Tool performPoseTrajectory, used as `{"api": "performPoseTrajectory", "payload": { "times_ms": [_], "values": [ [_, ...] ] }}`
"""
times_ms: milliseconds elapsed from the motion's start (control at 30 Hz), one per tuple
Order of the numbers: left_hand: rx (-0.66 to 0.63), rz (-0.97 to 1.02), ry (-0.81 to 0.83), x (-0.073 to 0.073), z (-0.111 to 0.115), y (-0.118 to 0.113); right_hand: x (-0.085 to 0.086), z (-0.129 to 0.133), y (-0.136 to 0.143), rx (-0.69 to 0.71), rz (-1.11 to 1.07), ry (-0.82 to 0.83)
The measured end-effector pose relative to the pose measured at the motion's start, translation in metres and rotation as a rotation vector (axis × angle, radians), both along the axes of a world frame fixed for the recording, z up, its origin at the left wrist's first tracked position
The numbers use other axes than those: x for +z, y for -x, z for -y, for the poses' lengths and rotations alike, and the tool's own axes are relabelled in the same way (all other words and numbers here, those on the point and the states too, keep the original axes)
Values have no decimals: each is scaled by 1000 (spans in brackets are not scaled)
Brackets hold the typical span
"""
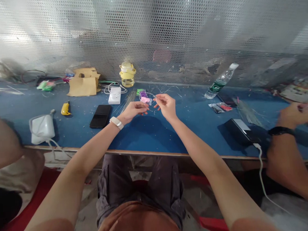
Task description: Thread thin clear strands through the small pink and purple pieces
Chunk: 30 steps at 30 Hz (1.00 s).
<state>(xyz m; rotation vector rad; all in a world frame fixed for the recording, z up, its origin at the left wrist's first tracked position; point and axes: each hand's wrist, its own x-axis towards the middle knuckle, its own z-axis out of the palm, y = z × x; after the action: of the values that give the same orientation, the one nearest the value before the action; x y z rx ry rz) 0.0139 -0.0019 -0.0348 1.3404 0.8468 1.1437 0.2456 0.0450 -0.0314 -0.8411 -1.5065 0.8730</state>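
Over the blue table [155,136], my left hand [134,109] has its fingers pinched on a thin pale wire [151,110]. My right hand [165,103], a little to the right, pinches a thin strand too, with thumb and forefinger together. The strand runs between the two hands; its exact shape is too fine to tell. Just behind the hands lie small bags, one pink [145,100], one purple [143,94] and one green [138,91]. A bundle of thin wires [128,102] lies behind my left hand.
Left are a black phone [101,116], white power bank [114,95], yellow cutter [66,109] and cardboard [83,85]. A yellow-lidded jar [127,75] stands behind. Right are a tilted bottle [220,83], a black box [240,130] and another person's hand [294,116]. Another person sits left.
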Motion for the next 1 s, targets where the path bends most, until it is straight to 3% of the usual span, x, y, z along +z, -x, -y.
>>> {"api": "performPoseTrajectory", "payload": {
  "times_ms": [233, 700, 1000],
  "values": [
    [-76, 26, 44, 1, -4, 8, -3, -4, -1, -40, 80, -9],
    [72, -19, -147, -2, -5, 1, -1, -2, -5, 41, 67, 13],
    [106, -86, -196, 6, 0, -1, -6, 2, -6, -9, 177, -149]
  ]
}}
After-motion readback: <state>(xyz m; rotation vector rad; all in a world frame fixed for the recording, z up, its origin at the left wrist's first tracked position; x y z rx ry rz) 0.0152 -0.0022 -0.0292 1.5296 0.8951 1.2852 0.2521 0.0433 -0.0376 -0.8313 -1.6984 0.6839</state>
